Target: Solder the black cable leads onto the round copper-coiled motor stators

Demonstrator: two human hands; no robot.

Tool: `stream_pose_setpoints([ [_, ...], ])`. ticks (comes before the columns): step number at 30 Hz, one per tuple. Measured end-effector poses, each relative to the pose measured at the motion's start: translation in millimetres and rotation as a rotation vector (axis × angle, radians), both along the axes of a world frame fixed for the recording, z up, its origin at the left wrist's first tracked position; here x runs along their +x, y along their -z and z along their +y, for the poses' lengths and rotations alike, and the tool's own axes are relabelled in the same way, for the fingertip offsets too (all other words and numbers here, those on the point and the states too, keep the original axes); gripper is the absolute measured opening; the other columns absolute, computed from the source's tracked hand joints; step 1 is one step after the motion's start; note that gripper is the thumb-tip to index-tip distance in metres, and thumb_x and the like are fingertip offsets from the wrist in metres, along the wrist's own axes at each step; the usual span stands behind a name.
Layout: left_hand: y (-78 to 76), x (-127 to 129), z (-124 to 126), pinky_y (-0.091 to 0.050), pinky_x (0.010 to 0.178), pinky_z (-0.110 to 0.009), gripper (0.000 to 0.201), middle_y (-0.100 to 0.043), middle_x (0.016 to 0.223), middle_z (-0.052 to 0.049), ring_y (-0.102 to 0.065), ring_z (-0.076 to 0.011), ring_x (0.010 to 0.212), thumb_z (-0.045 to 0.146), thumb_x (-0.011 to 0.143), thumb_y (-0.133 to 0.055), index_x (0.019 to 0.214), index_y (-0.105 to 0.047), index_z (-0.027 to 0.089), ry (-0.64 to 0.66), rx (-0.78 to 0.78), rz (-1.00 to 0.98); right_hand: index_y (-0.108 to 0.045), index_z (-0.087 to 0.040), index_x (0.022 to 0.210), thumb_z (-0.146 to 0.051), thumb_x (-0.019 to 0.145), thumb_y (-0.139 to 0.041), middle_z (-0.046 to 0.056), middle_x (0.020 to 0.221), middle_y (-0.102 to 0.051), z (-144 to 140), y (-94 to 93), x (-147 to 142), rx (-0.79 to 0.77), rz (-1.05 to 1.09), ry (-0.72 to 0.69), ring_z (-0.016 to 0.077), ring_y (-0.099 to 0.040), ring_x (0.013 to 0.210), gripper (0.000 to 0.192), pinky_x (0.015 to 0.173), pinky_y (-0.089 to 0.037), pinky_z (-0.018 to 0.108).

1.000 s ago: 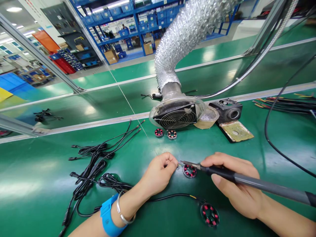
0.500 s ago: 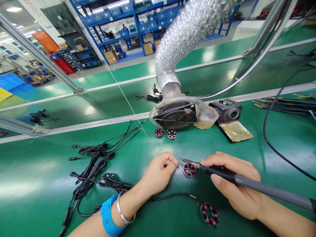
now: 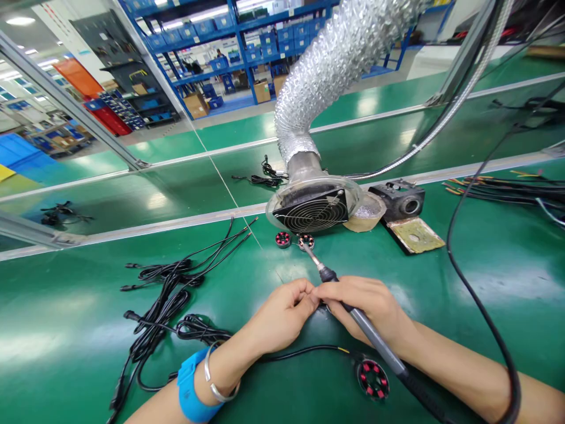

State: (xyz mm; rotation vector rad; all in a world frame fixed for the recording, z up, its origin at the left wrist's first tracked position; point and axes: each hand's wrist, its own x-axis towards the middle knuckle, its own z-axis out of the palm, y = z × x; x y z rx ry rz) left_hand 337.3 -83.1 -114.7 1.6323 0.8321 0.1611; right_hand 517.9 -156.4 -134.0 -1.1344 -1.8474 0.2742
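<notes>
My right hand (image 3: 371, 303) is closed around a soldering iron (image 3: 375, 335), whose metal tip points up and away, in line with a small ring-shaped motor stator (image 3: 306, 241). The tip seems to overlap that stator; whether they touch I cannot tell. My left hand (image 3: 285, 312), with a silver bangle and a blue wristband, pinches at what looks like a thin wire, mostly hidden by the fingers. The fingertips of both hands meet. Beneath my right hand, the nearer stator is almost wholly covered. A larger stator with red windings (image 3: 373, 378) lies closer to me, by the end of a black cable (image 3: 304, 351).
Bundled black cables (image 3: 165, 306) lie on the left of the green bench. A fume extractor (image 3: 313, 209) with a foil duct hangs behind the hands, near another small stator (image 3: 283, 239). An iron stand with a sponge (image 3: 417, 234) is at right, beside the iron's looping cord (image 3: 468, 277).
My right hand has moved left to meet my left hand, covering the nearer stator. The soldering iron has swung from pointing left to pointing away from me. My left hand stays nearly in place.
</notes>
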Motion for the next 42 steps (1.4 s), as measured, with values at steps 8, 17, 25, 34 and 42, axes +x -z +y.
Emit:
stream_pose_setpoints([
  [8, -4.6, 1.3, -1.4, -0.030, 0.055, -0.023, 0.026, -0.047, 0.063, 0.004, -0.039, -0.0110, 0.058, 0.039, 0.093, -0.046, 0.078, -0.050, 0.018, -0.038, -0.009, 0.013, -0.062, -0.020, 0.112, -0.005, 0.087, -0.056, 0.003, 0.096, -0.075, -7.6, -0.1, -1.8, 0.007, 0.016, 0.034, 0.0133, -0.071, 0.076, 0.030, 0.071, -0.057, 0.024],
  [17, -0.6, 8.8, -5.0, -0.018, 0.048, -0.023, 0.024, -0.037, 0.052, 0.008, -0.025, -0.0072, 0.047, 0.039, 0.080, -0.054, 0.070, -0.048, 0.018, -0.167, -0.296, -0.060, -0.061, -0.021, 0.112, -0.005, 0.086, -0.056, 0.002, 0.089, -0.073, -8.4, 4.6, -6.3, 0.005, 0.010, 0.096, 0.0137, -0.070, 0.072, 0.031, 0.070, -0.057, 0.024],
  [25, 5.7, 7.5, -5.0, -0.016, 0.046, -0.023, 0.016, -0.033, 0.051, 0.010, -0.022, -0.0076, 0.047, 0.033, 0.076, -0.054, 0.071, -0.049, 0.018, -0.217, -0.269, -0.040, -0.053, -0.022, 0.115, -0.010, 0.083, -0.054, -0.003, 0.079, -0.067, -9.6, -0.7, -9.4, -0.292, 0.084, 0.131, 0.0079, -0.061, 0.053, 0.034, 0.058, -0.051, 0.018],
  [34, 8.3, 6.4, -6.3, -0.021, 0.049, -0.022, 0.017, -0.035, 0.055, 0.008, -0.027, -0.0084, 0.051, 0.031, 0.080, -0.054, 0.071, -0.052, 0.017, -0.238, -0.158, -0.017, -0.059, -0.021, 0.115, -0.007, 0.084, -0.052, 0.003, 0.090, -0.073, -6.6, 1.4, -2.8, -0.108, 0.037, 0.134, 0.0145, -0.071, 0.076, 0.035, 0.075, -0.058, 0.026],
  [42, 9.7, 7.4, -6.0, -0.021, 0.049, -0.022, 0.014, -0.037, 0.057, 0.007, -0.028, -0.0088, 0.053, 0.029, 0.081, -0.052, 0.073, -0.053, 0.017, -0.238, -0.166, -0.015, -0.059, -0.022, 0.128, -0.018, 0.092, -0.053, 0.004, 0.089, -0.070, -26.7, -25.1, 21.1, -0.165, 0.058, 0.143, 0.0155, -0.065, 0.072, 0.037, 0.065, -0.054, 0.028],
])
